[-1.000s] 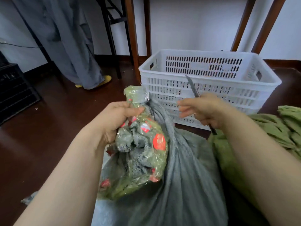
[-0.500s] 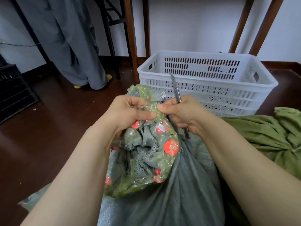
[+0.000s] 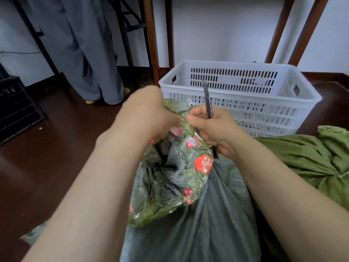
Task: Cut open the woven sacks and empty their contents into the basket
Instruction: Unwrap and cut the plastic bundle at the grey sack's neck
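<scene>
Just short of the near wall of the basket (image 3: 302, 95): left hand (image 3: 149, 112), motion-blurred, fingers closed round the bunched top of a clear plastic packet (image 3: 175, 176); right hand (image 3: 213, 129) curled round the handle of a knife (image 3: 207, 97), thumb and forefinger pinching the same packet top. Blade upright, tip level with the basket's near rim and clear of both hands, probably to spare the fingers while working the film open by hand. Packet hanging below the hands on the wearer's side of the basket, stuffed with green and grey lace-like fabric, red labels on the film; apparently unopened. Beneath it, grey woven sack (image 3: 198, 224), folds rising toward the hands, mouth hidden behind the packet. Off the basket's near right corner, green woven sack (image 3: 311, 157), neck tied with string, uncut. Basket interior: nothing visible, floor hidden by the near wall. Judged stage: emptying barely begun.
</scene>
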The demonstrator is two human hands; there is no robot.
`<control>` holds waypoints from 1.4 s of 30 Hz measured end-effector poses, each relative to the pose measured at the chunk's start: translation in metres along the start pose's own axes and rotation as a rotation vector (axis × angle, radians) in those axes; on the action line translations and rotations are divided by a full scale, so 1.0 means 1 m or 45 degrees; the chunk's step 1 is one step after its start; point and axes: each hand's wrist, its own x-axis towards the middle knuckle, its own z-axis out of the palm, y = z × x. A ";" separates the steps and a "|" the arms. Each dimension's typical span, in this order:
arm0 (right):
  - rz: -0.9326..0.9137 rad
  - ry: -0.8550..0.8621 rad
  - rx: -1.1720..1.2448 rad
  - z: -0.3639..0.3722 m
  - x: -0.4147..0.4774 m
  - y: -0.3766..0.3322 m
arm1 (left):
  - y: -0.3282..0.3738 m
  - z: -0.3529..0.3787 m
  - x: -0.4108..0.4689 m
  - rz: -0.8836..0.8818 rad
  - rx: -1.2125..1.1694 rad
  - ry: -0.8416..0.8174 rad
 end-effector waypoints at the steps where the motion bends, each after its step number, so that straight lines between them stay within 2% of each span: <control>1: -0.001 -0.003 0.030 0.000 0.000 0.000 | -0.003 0.011 0.003 -0.052 -0.208 -0.103; 3: -0.015 0.004 0.065 -0.002 0.000 -0.001 | -0.009 0.028 0.005 -0.205 -0.657 -0.325; 5: -0.019 0.013 0.064 -0.004 -0.001 -0.001 | -0.016 0.037 0.007 -0.317 -0.901 -0.380; 9: 0.065 -0.025 0.079 -0.006 -0.001 0.000 | -0.024 0.050 0.012 -0.413 -1.152 -0.208; 13: 0.171 -0.076 -0.156 -0.013 -0.001 -0.016 | -0.024 0.054 0.012 -0.434 -1.278 -0.135; 16: 0.149 -0.035 -0.331 -0.029 -0.004 -0.038 | -0.031 0.052 0.016 -0.478 -1.360 -0.114; 21: 0.037 -0.159 -0.829 -0.042 -0.019 -0.061 | -0.032 0.055 0.020 -0.446 -1.350 -0.131; 26: 0.040 -0.297 -0.997 -0.040 -0.026 -0.068 | -0.025 0.054 0.016 -0.374 -1.194 -0.110; 31: -0.029 -0.216 -1.324 -0.034 -0.026 -0.072 | -0.021 0.050 0.012 -0.233 -0.977 -0.123; 38: -0.050 -0.167 -1.534 -0.015 -0.028 -0.071 | -0.022 0.054 0.012 -0.075 -0.825 -0.146; 42: -0.077 -0.142 -1.671 -0.004 -0.030 -0.072 | -0.018 0.052 0.010 0.083 -0.549 -0.112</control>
